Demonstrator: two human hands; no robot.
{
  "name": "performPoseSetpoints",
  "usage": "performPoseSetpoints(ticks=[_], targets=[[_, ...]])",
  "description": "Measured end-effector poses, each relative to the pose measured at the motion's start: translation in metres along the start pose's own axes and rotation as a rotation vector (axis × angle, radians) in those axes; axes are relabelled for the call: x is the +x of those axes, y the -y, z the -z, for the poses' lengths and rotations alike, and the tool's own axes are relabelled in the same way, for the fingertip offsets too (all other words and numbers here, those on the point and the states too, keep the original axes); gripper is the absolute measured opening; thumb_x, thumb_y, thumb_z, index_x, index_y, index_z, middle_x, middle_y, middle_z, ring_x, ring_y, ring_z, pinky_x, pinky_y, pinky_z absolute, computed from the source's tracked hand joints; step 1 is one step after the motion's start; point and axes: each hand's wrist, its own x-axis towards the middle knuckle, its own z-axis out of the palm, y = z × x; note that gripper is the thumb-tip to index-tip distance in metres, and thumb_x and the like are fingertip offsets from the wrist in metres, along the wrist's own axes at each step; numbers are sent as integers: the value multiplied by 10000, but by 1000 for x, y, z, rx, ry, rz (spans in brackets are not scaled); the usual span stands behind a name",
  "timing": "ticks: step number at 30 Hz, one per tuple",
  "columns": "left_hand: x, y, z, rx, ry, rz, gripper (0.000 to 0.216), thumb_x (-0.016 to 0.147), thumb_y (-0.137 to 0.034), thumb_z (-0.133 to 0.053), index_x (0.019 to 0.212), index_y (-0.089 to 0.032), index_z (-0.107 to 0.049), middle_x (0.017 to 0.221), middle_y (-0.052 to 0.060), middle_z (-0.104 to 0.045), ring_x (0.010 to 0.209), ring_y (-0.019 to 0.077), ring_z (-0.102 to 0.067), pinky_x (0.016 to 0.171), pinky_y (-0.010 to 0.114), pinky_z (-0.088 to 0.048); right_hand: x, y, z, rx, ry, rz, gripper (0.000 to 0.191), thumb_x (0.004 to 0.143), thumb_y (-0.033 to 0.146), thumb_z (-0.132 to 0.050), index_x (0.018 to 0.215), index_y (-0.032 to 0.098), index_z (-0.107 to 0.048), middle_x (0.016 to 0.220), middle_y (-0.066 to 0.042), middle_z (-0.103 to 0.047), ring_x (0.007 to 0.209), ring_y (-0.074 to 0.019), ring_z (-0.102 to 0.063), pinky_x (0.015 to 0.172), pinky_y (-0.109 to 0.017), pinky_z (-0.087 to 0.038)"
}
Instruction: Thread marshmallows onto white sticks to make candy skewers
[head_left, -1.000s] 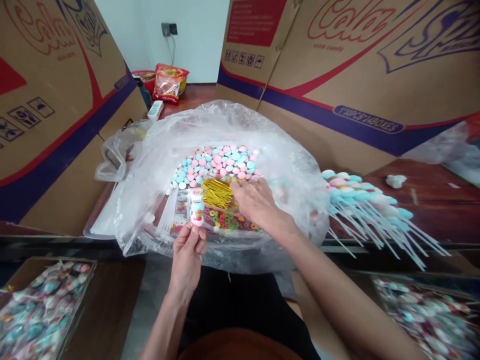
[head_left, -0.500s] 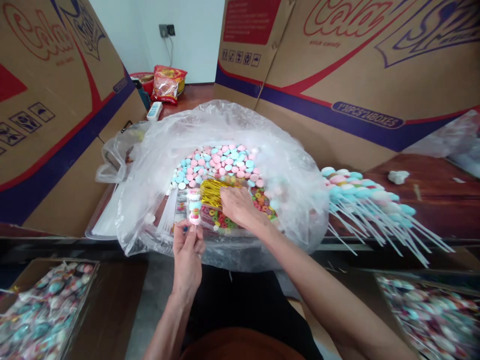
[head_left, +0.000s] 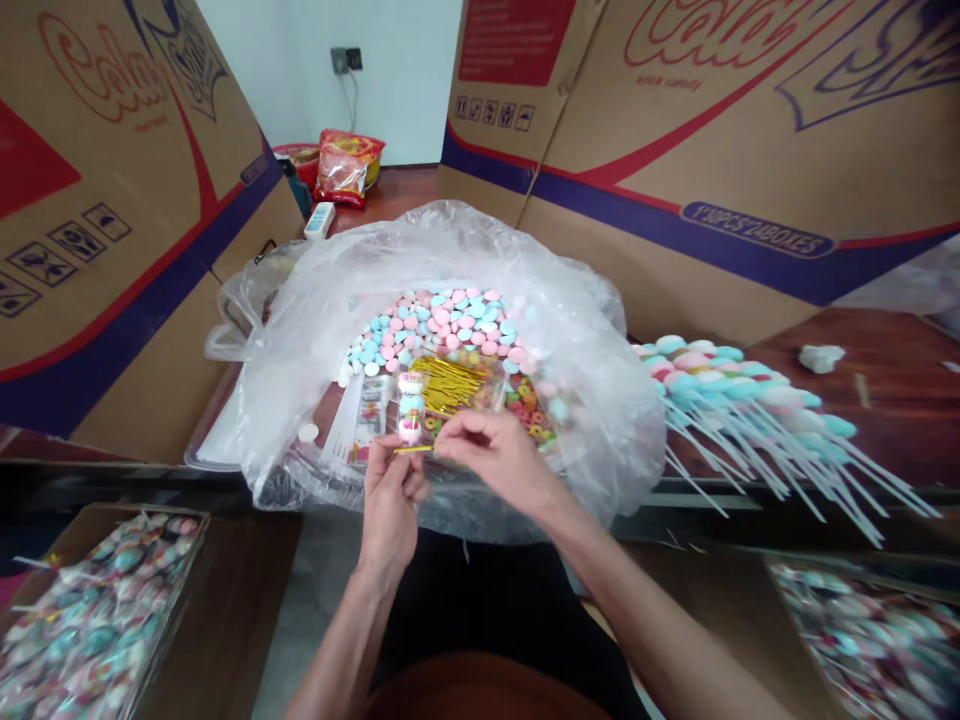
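Observation:
My left hand (head_left: pixel 393 495) is closed around the lower end of a marshmallow lollipop (head_left: pixel 410 408) in a clear wrapper, held upright. A single gold twist tie (head_left: pixel 414 449) lies across the wrapper's neck, just above my left fingertips. My right hand (head_left: pixel 499 455) is pinched at the tie's right end. Behind the lollipop is a bunch of gold twist ties (head_left: pixel 454 385). Farther back, pink, blue and white marshmallows (head_left: pixel 457 320) are heaped. Colourful ring-shaped candies (head_left: pixel 529 410) lie to the right, while printed wrappers (head_left: pixel 373 405) and white sticks (head_left: pixel 345 420) are to the left.
A large clear plastic bag (head_left: pixel 600 430) spreads around the sweets. Finished-looking marshmallow sticks (head_left: pixel 750 400) are stacked at the right table edge. Cardboard panels (head_left: pixel 585 240) stand behind. Boxes of wrapped sweets sit low at left (head_left: pixel 97 600) and right (head_left: pixel 862 620).
My right hand has come from the gold bunch toward my left hand, bringing one twist tie to the lollipop's neck. The view has shifted slightly.

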Motion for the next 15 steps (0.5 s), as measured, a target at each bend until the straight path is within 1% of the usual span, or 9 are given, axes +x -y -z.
performPoseSetpoints(ticks=[1,3,4,6,10,13,15], targets=[[-2,1,-2,13,4,12,311,721,-239,-745,908,-225,-498,638,-74,-511,473,28,-276,476,166,-186,-7,-5,-8,84,-22,-45,160,787,306,-661,712,166,-682,650,6,-626,598,-129,-526,578,-246,-392],[-6,3,-6,47,21,21,284,726,-229,-730,893,-222,-501,627,-77,-493,471,31,-258,473,170,-180,-17,-16,-23,216,-123,-125,188,747,324,-692,654,169,-643,605,21,-582,559,-115,-483,541,-239,-369],[-8,4,-7,65,34,16,267,734,-234,-726,886,-219,-507,633,-75,-491,476,33,-256,473,173,-183,-20,-20,-28,266,-177,-156,208,739,332,-700,633,172,-620,590,27,-561,549,-110,-467,528,-237,-361],[-13,7,-9,110,72,-17,231,766,-266,-721,888,-215,-531,650,-67,-486,496,44,-269,477,180,-208,-25,-23,-33,330,-236,-184,242,735,345,-710,612,180,-582,570,36,-530,541,-108,-455,515,-235,-359],[-19,15,-10,273,136,-142,218,840,-362,-714,939,-213,-589,679,-53,-479,541,64,-321,501,191,-277,-32,-17,-28,354,-234,-133,222,769,342,-672,643,193,-565,558,46,-504,520,-106,-455,506,-233,-385],[-19,21,-11,334,121,-210,252,857,-432,-700,924,-208,-605,687,-44,-494,552,70,-350,505,195,-299,-37,-10,-26,308,-254,-85,217,802,328,-625,646,212,-529,545,53,-492,493,-105,-453,486,-228,-391],[-18,24,-13,335,113,-225,271,857,-457,-694,895,-201,-614,647,-47,-471,543,72,-351,499,196,-300,-41,-9,-28,296,-287,-78,247,828,343,-603,642,222,-497,541,53,-490,478,-108,-457,473,-230,-390]])
